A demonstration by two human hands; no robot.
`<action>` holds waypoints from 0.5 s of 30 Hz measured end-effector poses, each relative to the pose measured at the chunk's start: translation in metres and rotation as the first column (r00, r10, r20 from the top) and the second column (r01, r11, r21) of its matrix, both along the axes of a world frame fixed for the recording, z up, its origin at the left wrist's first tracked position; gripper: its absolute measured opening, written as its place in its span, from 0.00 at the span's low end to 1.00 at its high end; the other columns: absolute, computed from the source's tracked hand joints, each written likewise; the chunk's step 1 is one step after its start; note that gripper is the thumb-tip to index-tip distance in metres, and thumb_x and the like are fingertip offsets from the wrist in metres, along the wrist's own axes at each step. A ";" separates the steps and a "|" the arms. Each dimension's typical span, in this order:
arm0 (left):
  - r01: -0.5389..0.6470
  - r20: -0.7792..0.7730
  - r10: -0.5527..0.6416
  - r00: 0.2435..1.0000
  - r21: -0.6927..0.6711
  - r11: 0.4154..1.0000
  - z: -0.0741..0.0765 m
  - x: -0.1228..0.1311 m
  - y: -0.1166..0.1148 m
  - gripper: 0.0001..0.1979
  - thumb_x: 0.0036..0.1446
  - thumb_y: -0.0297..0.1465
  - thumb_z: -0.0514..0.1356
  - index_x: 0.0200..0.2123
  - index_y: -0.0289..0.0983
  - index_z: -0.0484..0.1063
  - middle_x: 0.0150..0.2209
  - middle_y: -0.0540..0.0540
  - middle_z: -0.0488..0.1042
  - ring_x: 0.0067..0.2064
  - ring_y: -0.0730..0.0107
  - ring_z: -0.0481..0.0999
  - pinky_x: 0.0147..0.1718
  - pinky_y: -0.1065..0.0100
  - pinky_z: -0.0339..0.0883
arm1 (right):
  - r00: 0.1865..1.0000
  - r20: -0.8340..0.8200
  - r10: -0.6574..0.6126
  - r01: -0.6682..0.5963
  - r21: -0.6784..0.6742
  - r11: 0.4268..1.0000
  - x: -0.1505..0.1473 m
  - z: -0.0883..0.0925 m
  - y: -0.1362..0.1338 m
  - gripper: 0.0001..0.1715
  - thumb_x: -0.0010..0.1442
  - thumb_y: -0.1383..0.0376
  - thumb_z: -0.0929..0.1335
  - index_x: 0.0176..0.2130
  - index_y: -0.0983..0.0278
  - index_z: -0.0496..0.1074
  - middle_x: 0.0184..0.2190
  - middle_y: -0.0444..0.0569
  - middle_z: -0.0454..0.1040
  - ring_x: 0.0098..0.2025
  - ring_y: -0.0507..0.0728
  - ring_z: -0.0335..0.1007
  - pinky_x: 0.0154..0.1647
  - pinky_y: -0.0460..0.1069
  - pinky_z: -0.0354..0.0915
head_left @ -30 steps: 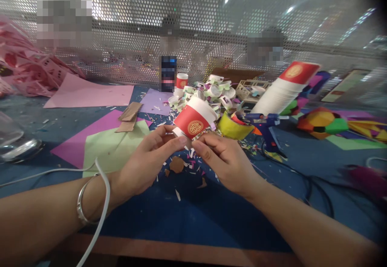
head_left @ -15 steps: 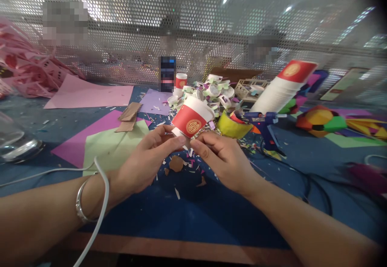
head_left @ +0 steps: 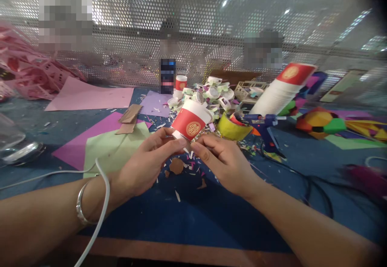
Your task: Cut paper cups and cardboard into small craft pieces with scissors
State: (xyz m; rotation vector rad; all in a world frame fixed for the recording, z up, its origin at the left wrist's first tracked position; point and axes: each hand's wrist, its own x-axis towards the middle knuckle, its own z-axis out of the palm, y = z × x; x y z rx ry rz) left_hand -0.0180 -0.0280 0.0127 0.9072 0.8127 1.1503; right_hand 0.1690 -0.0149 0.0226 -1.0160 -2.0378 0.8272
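Both my hands hold a red and white paper cup (head_left: 192,121) with a gold emblem, tipped on its side with its rim pointing away to the right. My left hand (head_left: 145,164) pinches the cup's bottom edge from the left between thumb and fingers. From the right, my right hand (head_left: 222,160) pinches the same bottom edge. A silver bangle (head_left: 81,204) and a white cable (head_left: 101,202) cross my left wrist. Paper scraps (head_left: 181,170) lie on the blue table (head_left: 187,214) under the cup.
A blue glue gun (head_left: 264,126) and a yellow tape roll (head_left: 231,126) lie just right of the cup. A tall stack of paper cups (head_left: 279,91) leans behind them. Cut cup pieces (head_left: 213,93), coloured paper sheets (head_left: 105,146) and a perforated screen (head_left: 193,29) fill the back.
The cup has sunk slightly and shifted a little left in my fingers. Both hands keep their pinch on its bottom edge.
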 end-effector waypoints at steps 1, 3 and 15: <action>0.000 0.001 0.000 1.000 -0.001 1.000 0.000 0.000 0.000 0.11 0.58 0.31 0.66 0.43 0.37 0.70 0.36 0.48 0.75 0.40 0.68 0.75 0.38 0.67 0.65 | 1.000 0.002 0.000 0.000 -0.003 1.000 0.000 0.000 0.000 0.22 0.69 0.53 0.63 0.28 0.63 0.66 0.21 0.40 0.61 0.24 0.49 0.56 0.24 0.47 0.52; 0.007 0.004 -0.007 1.000 0.001 1.000 0.001 0.000 0.000 0.11 0.58 0.31 0.66 0.43 0.37 0.69 0.37 0.47 0.76 0.40 0.68 0.75 0.37 0.68 0.66 | 1.000 0.009 -0.004 0.004 0.000 1.000 0.000 0.000 0.000 0.22 0.69 0.53 0.63 0.28 0.63 0.67 0.22 0.40 0.62 0.24 0.49 0.56 0.25 0.47 0.53; 0.045 -0.017 -0.045 0.999 0.007 0.999 0.001 0.000 0.000 0.12 0.57 0.32 0.67 0.43 0.37 0.70 0.39 0.46 0.78 0.39 0.69 0.77 0.40 0.67 0.69 | 0.999 0.035 -0.006 0.004 0.054 0.999 0.002 0.000 0.001 0.22 0.69 0.53 0.64 0.27 0.63 0.66 0.21 0.40 0.61 0.23 0.48 0.56 0.23 0.47 0.52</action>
